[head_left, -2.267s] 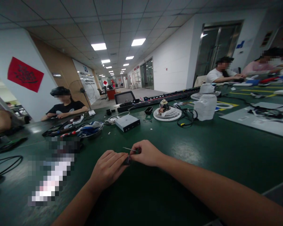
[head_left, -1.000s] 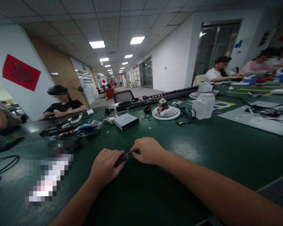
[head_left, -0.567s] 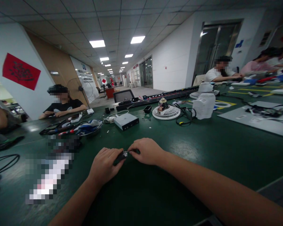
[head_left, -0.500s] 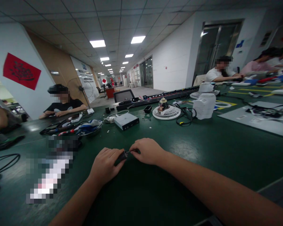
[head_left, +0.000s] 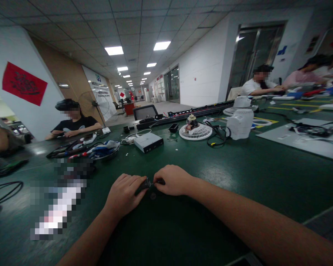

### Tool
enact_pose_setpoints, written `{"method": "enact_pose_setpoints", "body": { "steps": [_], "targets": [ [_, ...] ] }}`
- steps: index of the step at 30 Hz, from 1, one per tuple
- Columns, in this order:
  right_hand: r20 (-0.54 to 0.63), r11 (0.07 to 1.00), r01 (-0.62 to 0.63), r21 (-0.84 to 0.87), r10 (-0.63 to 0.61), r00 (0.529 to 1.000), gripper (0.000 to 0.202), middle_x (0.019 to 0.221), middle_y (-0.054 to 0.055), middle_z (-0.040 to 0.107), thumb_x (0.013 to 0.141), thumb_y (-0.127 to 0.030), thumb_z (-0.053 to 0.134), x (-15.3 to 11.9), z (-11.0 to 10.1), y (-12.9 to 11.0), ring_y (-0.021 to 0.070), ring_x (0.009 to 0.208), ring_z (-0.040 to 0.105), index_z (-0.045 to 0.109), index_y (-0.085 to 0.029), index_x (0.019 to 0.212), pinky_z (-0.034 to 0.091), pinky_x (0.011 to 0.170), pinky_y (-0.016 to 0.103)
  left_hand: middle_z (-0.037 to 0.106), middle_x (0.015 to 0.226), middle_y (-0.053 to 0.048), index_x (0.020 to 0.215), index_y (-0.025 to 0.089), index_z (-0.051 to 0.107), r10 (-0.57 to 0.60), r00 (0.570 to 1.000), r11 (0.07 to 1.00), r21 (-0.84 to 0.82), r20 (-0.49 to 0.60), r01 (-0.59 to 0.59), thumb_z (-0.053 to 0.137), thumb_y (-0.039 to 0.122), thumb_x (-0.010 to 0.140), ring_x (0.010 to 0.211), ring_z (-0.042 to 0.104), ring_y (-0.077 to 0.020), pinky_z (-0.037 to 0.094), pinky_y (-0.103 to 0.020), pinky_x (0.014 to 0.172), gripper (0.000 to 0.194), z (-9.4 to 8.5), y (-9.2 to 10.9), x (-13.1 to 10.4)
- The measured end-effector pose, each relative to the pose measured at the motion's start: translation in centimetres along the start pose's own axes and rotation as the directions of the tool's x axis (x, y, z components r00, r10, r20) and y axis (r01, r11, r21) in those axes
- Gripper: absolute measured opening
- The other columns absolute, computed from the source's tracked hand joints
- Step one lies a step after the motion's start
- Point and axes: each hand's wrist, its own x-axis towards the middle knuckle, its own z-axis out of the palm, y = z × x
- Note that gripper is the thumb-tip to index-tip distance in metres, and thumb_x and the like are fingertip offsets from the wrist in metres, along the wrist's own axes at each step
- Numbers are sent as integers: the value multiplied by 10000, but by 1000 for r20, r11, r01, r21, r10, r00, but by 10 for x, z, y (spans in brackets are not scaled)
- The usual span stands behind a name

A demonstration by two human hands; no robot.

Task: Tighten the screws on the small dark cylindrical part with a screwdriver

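Observation:
My left hand (head_left: 127, 193) is closed around a small dark cylindrical piece (head_left: 142, 186), whose right end shows a lighter rim. Close to that end, my right hand (head_left: 172, 180) has its fingers pinched together on a small dark part (head_left: 161, 181). A thin light bit shows in the narrow gap between the two pieces; whether they are joined I cannot tell. Just under that gap lies a small round dark piece (head_left: 153, 195), dim against the green table (head_left: 199, 229). Both hands are low over the table's near middle.
Beyond my hands are a white box-shaped device (head_left: 148, 142), a white fan grille with a motor (head_left: 195, 131) and a white housing (head_left: 240, 123). Tools and a blue cloth (head_left: 104, 148) lie left. A grey panel (head_left: 302, 138) is at right. Co-workers sit across the table.
My right hand has shifted slightly right and down, with its dark part showing more. The small round dark piece is now visible below the hands. My left hand has barely moved.

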Motion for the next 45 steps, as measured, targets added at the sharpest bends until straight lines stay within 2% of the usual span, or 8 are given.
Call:
{"method": "enact_pose_setpoints", "body": {
  "steps": [10,21,29,33,35,37,41,45],
  "targets": [
    [21,999,-46,-3,46,999,265,820,30,724,832,-451,581,-1,0,-4,200,716,666,673,-234,953,379,557,261,739,963,-73,1093,159,643,-20,998,1000,4,-64,20,649,238,842,815,677,-221,482,-367,724,263,-2,3,1],
    [10,996,42,75,-43,999,184,726,2,664,849,-387,600,-1,-1,4,133,620,576,634,-207,835,311,536,236,735,947,-68,1099,164,637,-53,997,999,8,-52,53,665,245,826,794,665,-231,476,-377,712,286,-3,5,3],
    [16,987,109,122,-112,994,273,575,-32,545,858,-358,585,-2,0,0,88,514,450,568,-178,654,279,524,233,740,942,-77,1080,160,642,-98,995,995,20,-37,98,646,231,831,807,672,-238,477,-385,734,258,-3,3,3],
    [39,971,163,174,-172,984,273,685,-17,625,846,-458,628,-1,1,-9,109,592,528,637,-190,793,309,550,230,742,921,-82,1076,143,647,-127,991,991,36,-36,128,659,216,801,785,670,-241,484,-380,709,285,-5,1,2],
    [78,971,146,190,-163,984,351,786,-2,665,795,-531,678,0,2,-10,134,659,574,661,-209,933,324,556,231,743,918,-82,1071,142,651,-130,991,991,35,-38,131,656,223,805,784,671,-242,488,-383,712,278,-5,1,3],
    [141,975,110,192,-138,980,420,841,11,683,758,-567,706,1,3,-10,153,700,600,668,-213,981,339,556,233,743,909,-78,1068,148,655,-129,991,991,34,-34,130,645,240,820,780,670,-241,489,-384,714,264,-5,1,3],
    [172,981,84,176,-115,978,317,828,17,697,804,-493,682,1,2,-7,157,705,620,680,-197,917,369,566,237,741,894,-77,1074,149,656,-124,992,991,39,-11,124,631,260,833,775,667,-239,488,-383,707,266,-3,1,4],
    [46,985,71,159,-79,996,208,893,25,718,841,-345,648,-1,0,-7,172,773,650,673,-207,995,411,636,254,742,918,-82,1071,154,657,-121,993,992,28,-11,121,618,255,834,788,670,-235,487,-378,715,261,-3,0,3]
  ]
}}
